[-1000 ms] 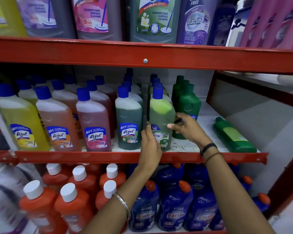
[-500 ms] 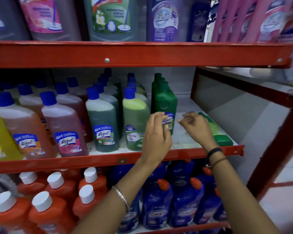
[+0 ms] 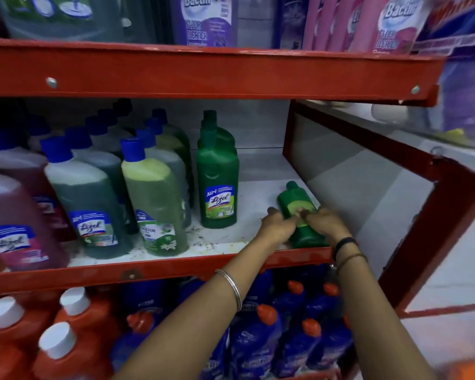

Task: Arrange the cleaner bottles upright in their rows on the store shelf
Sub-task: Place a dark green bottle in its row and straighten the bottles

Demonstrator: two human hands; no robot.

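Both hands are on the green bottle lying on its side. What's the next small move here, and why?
Probably tip the fallen green bottle upright. It lies flat on the middle shelf, cap pointing to the back, with the left hand and right hand on either side of it. The standing green bottle heads a row just left.

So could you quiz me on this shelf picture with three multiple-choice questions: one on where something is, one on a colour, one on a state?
1. Where is the lying green bottle?
A. top shelf
B. right end of the middle shelf
C. floor

2. What colour is the cap of the upright dark green bottle?
A. green
B. white
C. orange

3. How is the lying bottle held?
A. untouched
B. one hand
C. both hands

Answers:
1 B, it lies right of the standing rows.
2 A, cap matches its body.
3 C, the left hand and right hand grip its sides.
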